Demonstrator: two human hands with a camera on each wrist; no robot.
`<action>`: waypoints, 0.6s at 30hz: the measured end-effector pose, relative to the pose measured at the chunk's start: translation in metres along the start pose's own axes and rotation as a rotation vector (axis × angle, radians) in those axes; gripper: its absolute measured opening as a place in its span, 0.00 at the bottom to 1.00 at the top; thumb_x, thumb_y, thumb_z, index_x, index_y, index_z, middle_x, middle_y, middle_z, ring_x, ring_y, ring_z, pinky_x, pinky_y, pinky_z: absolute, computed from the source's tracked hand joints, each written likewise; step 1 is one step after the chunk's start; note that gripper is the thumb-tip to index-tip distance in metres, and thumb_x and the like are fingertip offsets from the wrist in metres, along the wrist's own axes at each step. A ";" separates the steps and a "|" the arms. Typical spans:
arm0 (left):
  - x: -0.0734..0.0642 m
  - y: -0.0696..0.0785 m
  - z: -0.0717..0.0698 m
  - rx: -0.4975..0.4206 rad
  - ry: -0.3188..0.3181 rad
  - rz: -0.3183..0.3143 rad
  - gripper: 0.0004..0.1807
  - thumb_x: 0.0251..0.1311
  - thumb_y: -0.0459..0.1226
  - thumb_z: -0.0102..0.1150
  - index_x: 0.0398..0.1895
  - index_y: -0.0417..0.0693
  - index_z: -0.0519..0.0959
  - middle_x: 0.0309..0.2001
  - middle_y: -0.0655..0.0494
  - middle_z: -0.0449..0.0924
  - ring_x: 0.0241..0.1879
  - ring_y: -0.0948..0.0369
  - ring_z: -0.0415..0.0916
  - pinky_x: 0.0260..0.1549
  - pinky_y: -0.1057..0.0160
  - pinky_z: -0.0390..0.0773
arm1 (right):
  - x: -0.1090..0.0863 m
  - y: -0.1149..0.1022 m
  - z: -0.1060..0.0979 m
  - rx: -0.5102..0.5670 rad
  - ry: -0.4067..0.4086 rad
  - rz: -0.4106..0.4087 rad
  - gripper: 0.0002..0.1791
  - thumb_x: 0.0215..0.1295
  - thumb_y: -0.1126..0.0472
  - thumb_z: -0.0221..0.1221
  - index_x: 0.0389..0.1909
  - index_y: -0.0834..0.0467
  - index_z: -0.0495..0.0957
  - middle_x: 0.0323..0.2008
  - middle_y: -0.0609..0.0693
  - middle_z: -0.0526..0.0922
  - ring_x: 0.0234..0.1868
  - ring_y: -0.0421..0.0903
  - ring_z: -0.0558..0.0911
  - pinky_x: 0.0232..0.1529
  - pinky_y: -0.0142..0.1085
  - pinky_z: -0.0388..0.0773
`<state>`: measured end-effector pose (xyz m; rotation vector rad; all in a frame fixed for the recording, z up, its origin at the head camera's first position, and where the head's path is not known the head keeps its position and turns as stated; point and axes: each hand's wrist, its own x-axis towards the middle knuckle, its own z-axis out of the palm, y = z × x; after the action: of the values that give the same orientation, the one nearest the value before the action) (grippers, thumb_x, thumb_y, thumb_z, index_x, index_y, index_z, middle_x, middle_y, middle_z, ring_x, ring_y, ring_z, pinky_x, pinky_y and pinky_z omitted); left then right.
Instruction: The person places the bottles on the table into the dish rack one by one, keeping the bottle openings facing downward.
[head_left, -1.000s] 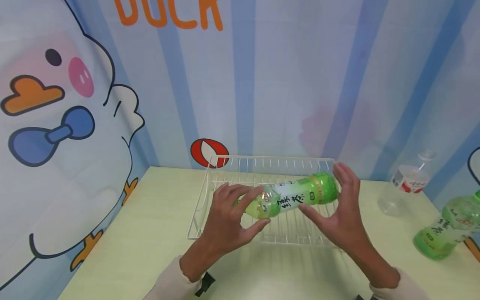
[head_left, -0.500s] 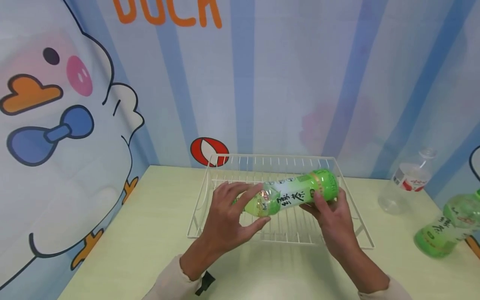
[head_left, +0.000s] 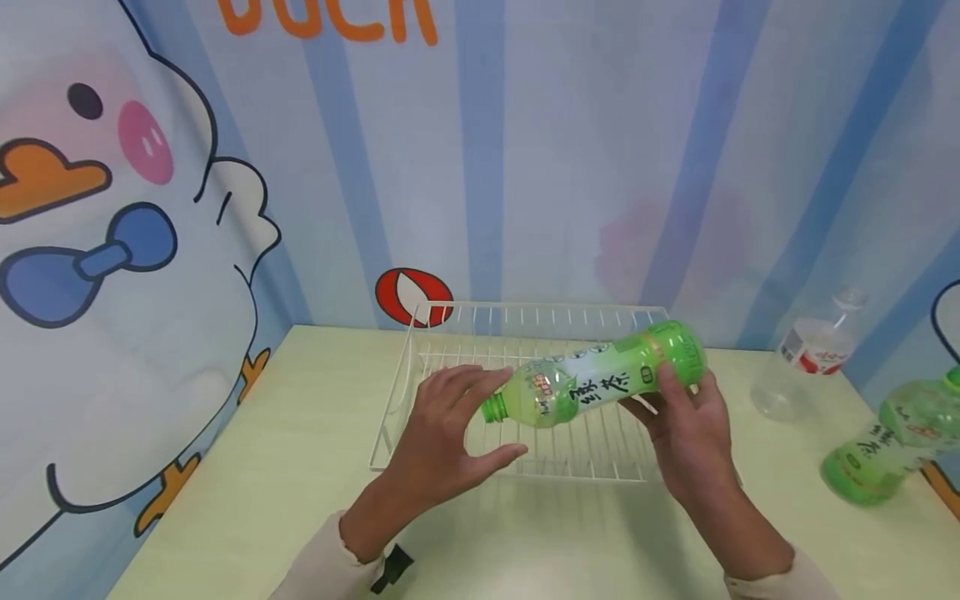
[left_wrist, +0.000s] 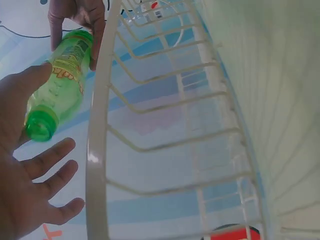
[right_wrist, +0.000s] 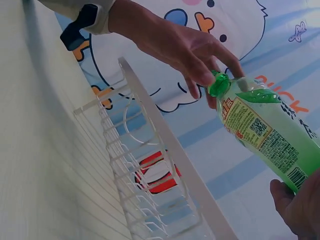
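Note:
A green tea bottle (head_left: 600,379) with a white and green label hangs tilted above the white wire rack (left_wrist: 97,150), its base higher and to the right. My right hand (head_left: 686,437) grips it near the base, thumb on the near side. Around the narrow green neck, at the lower left end, my left hand (head_left: 442,437) spreads its fingers and thumb apart. In the left wrist view, the left fingers (left_wrist: 50,167) are extended beside the neck without closing round it.
At the right of the pale table (head_left: 225,483) stand a clear bottle (head_left: 810,358) with a red and white label and another green tea bottle (head_left: 885,442). Behind them hangs a striped cloth backdrop (head_left: 555,150) with a cartoon duck.
My right hand has closed round the bottle's base from an open pose beside it. The bottle has shifted right and slightly up, its neck sliding out from my left hand.

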<state>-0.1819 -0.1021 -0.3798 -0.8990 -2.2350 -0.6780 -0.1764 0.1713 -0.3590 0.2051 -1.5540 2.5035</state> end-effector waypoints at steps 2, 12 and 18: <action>-0.008 -0.004 -0.004 0.013 -0.033 -0.017 0.44 0.45 0.52 0.78 0.68 0.53 0.71 0.60 0.55 0.76 0.62 0.54 0.69 0.61 0.40 0.66 | 0.003 -0.006 -0.004 -0.001 0.007 -0.022 0.22 0.77 0.59 0.51 0.66 0.53 0.57 0.55 0.50 0.77 0.53 0.44 0.83 0.53 0.38 0.80; -0.055 -0.040 -0.033 0.118 -0.134 -0.100 0.39 0.45 0.56 0.76 0.63 0.54 0.77 0.65 0.51 0.71 0.68 0.48 0.63 0.58 0.33 0.64 | 0.022 -0.030 -0.025 -0.124 0.026 -0.071 0.24 0.76 0.59 0.53 0.65 0.51 0.53 0.62 0.51 0.70 0.61 0.46 0.76 0.50 0.34 0.80; -0.075 -0.060 -0.042 0.177 -0.228 -0.200 0.41 0.54 0.61 0.66 0.69 0.55 0.72 0.72 0.45 0.61 0.73 0.42 0.51 0.60 0.30 0.57 | 0.038 -0.039 -0.029 -0.137 0.026 -0.122 0.25 0.74 0.61 0.55 0.63 0.52 0.54 0.63 0.51 0.68 0.60 0.46 0.74 0.49 0.33 0.80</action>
<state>-0.1690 -0.1988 -0.4185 -0.7005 -2.5676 -0.4736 -0.2051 0.2176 -0.3295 0.2396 -1.6425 2.2891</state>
